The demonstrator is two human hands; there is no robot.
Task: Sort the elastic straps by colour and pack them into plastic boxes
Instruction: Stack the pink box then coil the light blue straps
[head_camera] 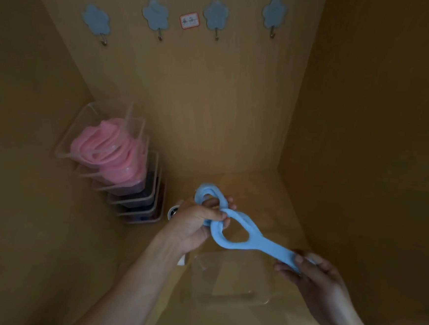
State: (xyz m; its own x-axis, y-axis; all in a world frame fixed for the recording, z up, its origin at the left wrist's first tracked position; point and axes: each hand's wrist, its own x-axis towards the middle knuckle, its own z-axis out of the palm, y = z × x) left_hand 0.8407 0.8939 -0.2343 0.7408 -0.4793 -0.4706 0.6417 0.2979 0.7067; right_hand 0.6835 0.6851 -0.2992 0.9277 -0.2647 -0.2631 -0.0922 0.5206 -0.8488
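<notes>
Left hand [198, 220]: fingers curling round the looped end of the blue strap [231, 230].
Right hand [312, 272]: pinching the strap's other end.
Strap: hanging stretched above the clear box [232, 279].

Four blue flower hooks [96, 19], one red-edged label [189, 20], one blue strap [260, 246], two hands [190, 223]

Dim warm light, soft blur throughout, wide-angle bending, brighter lower-right corner

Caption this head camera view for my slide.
Left hand and right hand hold a blue strap near a clear box; pink straps boxed behind.
</notes>
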